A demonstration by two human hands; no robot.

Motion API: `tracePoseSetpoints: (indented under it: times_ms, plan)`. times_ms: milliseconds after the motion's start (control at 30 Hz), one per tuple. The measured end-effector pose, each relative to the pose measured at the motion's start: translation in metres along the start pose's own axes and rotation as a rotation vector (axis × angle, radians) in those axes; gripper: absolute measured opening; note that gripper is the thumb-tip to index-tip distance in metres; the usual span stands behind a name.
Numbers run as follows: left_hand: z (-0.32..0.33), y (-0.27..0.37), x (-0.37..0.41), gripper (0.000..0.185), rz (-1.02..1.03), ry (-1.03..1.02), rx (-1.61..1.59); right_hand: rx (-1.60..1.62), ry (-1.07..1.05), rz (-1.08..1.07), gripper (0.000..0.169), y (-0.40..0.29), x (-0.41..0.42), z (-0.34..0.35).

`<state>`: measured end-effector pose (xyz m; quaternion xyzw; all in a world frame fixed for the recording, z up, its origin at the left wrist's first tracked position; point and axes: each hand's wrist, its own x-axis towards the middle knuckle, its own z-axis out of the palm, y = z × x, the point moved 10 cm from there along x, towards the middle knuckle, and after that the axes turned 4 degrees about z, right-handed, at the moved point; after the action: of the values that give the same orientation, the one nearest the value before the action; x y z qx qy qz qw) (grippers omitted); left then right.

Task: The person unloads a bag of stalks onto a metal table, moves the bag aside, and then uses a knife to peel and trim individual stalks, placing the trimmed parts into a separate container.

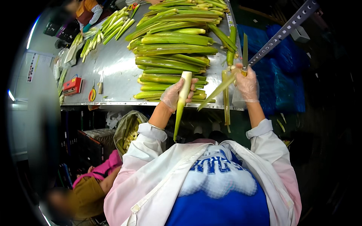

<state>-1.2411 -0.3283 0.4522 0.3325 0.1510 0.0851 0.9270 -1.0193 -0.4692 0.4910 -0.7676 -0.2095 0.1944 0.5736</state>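
My left hand [181, 91], in a clear plastic glove, holds a peeled stalk [184, 93] with a thick white end up and a green tip pointing down. It looks like water bamboo. My right hand [247, 84], gloved too, grips a knife [245, 52] by its handle, blade upward. A blurred strip of green husk [219, 91] hangs at that hand, slanting down to the left; whether the fingers pinch it is unclear. A large pile of unpeeled green stalks [175, 49] lies across the metal table, behind my left hand.
On the metal table [113, 67] lie scissors [92, 93], a second knife [100, 83], a red device [72, 86] and peeled stalks [117, 24]. A perforated metal post [278, 35] rises at right. A sack of husks [128, 131] stands below the edge. Two people work nearby, upper left and lower left.
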Motion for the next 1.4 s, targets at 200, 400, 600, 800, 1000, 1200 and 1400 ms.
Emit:
tracePoseSetpoints:
  times_ms: [200, 400, 600, 800, 1000, 1200, 1400]
  plan:
    - [0.004, 0.005, -0.007, 0.044, 0.073, 0.07, 0.436, -0.62, 0.131, -0.412, 0.039, -0.047, -0.008, 0.008]
    - [0.004, 0.001, -0.005, 0.036, 0.144, 0.225, 0.887, -0.628, -0.06, -0.456, 0.02, -0.077, -0.058, 0.02]
    - [0.014, -0.002, 0.002, 0.038, 0.081, 0.303, 1.159, -0.775, -0.211, -0.598, 0.017, -0.09, -0.11, 0.052]
    - [0.029, 0.001, 0.006, 0.04, 0.19, 0.311, 1.286, -0.802, -0.175, -0.588, 0.015, -0.089, -0.113, 0.045]
    - [0.036, -0.005, 0.008, 0.033, 0.169, 0.278, 1.318, -0.802, -0.181, -0.571, 0.014, -0.078, -0.117, 0.042]
    - [0.037, -0.012, 0.011, 0.026, 0.247, 0.173, 1.169, -0.891, -0.174, -0.367, 0.014, -0.012, -0.079, 0.036]
    - [0.069, 0.021, -0.011, 0.043, 0.174, -0.129, 0.517, -0.772, -0.257, -0.137, 0.033, 0.067, -0.05, -0.008]
